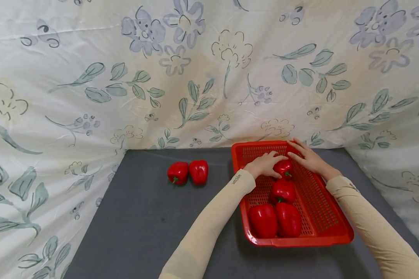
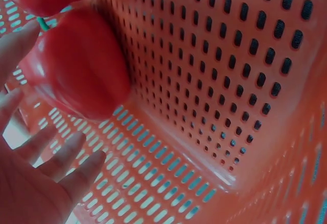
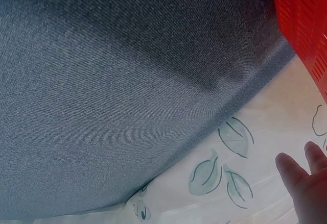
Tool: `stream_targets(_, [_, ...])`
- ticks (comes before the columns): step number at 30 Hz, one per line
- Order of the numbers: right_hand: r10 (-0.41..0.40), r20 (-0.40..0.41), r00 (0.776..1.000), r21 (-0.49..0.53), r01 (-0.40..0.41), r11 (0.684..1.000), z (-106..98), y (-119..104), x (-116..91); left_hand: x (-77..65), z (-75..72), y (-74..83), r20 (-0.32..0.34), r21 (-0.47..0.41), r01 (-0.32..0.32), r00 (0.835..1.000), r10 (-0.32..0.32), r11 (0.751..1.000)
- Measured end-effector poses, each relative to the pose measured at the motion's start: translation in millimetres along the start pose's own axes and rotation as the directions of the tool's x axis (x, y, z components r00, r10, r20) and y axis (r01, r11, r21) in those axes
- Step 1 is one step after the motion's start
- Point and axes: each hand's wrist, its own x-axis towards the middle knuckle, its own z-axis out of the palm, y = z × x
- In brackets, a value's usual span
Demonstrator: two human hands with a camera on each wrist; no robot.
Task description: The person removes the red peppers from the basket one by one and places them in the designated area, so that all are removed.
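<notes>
A red plastic basket [image 1: 326, 217] holds several red bell peppers. My left hand [image 1: 266, 164] reaches into its far part, fingers spread beside the farthest bell pepper [image 1: 284, 169]. In the left wrist view, the loosely extended fingers [image 2: 66, 160] lie alongside a glossy bell pepper [image 2: 84, 66] with a green stem, without curling round it. Over the basket's far right side is my right hand [image 1: 310, 158], its fingers spread and pointing toward the same pepper. Only a few fingertips [image 3: 290, 170] of that hand show in the right wrist view, beside the basket's outer wall [image 3: 301, 25].
Nearer in the basket lie another bell pepper [image 1: 283, 191] and a side-by-side pair [image 1: 263, 221]. Two more bell peppers [image 1: 198, 172] sit together on the dark grey tabletop [image 1: 143, 232], left of the basket. Flowered cloth [image 1: 195, 77] hangs behind and at both sides.
</notes>
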Motion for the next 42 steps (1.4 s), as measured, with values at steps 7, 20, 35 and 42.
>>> stream_targets(7, [0.001,0.011,1.000,-0.003,-0.001,1.000,-2,0,-2,5.7,5.7,2.9,-0.003,0.018,0.009,1.000,-0.009,1.000])
stream_targets(20, [0.003,-0.011,1.000,-0.003,-0.003,1.000,1,0,-1,10.5,14.4,6.7,-0.023,-0.023,0.038,0.999,-0.039,0.999])
stream_targets(35, [-0.002,0.006,1.000,-0.012,0.002,1.000,1,4,1,11.8,14.6,6.6,-0.017,-0.053,0.056,0.998,-0.057,0.997])
stream_targets(42, [-0.003,-0.002,1.000,-0.005,0.003,1.000,0,4,1,11.5,12.1,5.2,-0.036,-0.076,0.078,0.996,-0.081,0.994])
